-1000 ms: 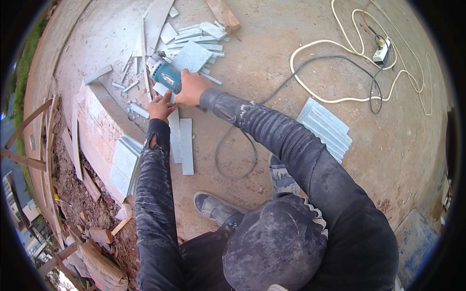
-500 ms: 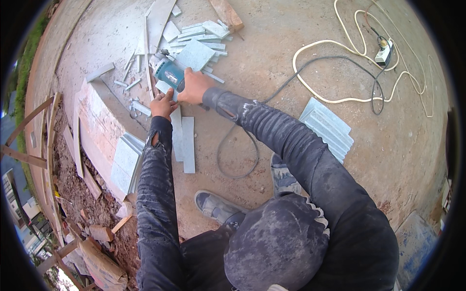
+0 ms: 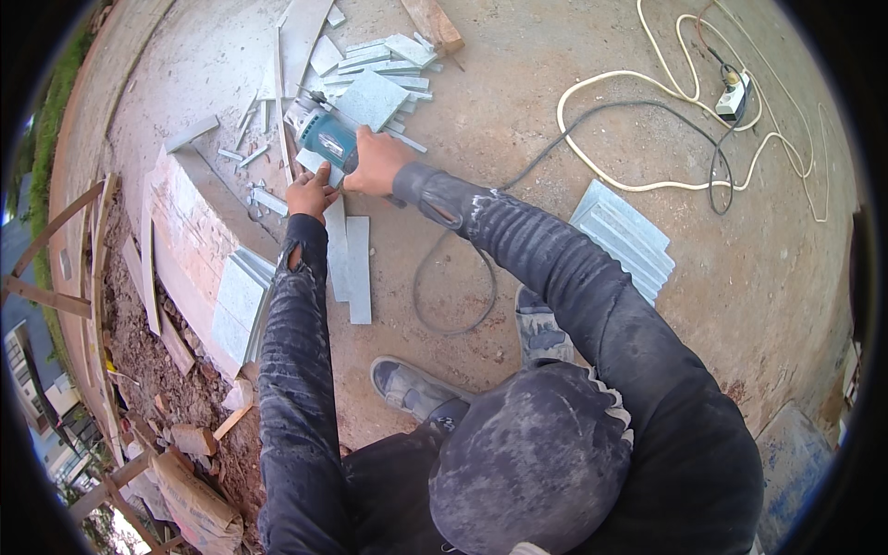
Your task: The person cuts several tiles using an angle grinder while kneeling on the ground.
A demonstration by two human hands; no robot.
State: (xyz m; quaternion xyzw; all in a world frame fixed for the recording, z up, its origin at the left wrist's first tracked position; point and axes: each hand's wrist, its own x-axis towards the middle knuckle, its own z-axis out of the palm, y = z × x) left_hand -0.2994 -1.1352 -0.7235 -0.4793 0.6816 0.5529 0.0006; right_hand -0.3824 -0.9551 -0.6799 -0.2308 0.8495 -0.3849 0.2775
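My right hand [image 3: 379, 163] is wrapped round the rear of a teal angle-grinder-like cutter [image 3: 328, 141], whose metal head points to the far left. Close beside it, my left hand [image 3: 312, 193] has its thumb and fingers drawn together at a pale grey tile piece [image 3: 309, 163] under the cutter. The hand and tool partly hide that piece. Two long tile strips [image 3: 358, 268] lie on the ground just nearer than my hands. A square tile [image 3: 372, 99] rests on cut strips right of the cutter's head.
A stack of tiles [image 3: 242, 301] leans at the concrete ledge on the left; another stack [image 3: 624, 236] lies on the right. A grey cord [image 3: 592, 118] loops across the ground toward a white socket block [image 3: 732, 97] beside a cream cable [image 3: 566, 109]. A wooden board [image 3: 433, 23] lies far off.
The cutter and both hands have shifted very slightly, with the right hand still round the tool. The tiles around them look the same.
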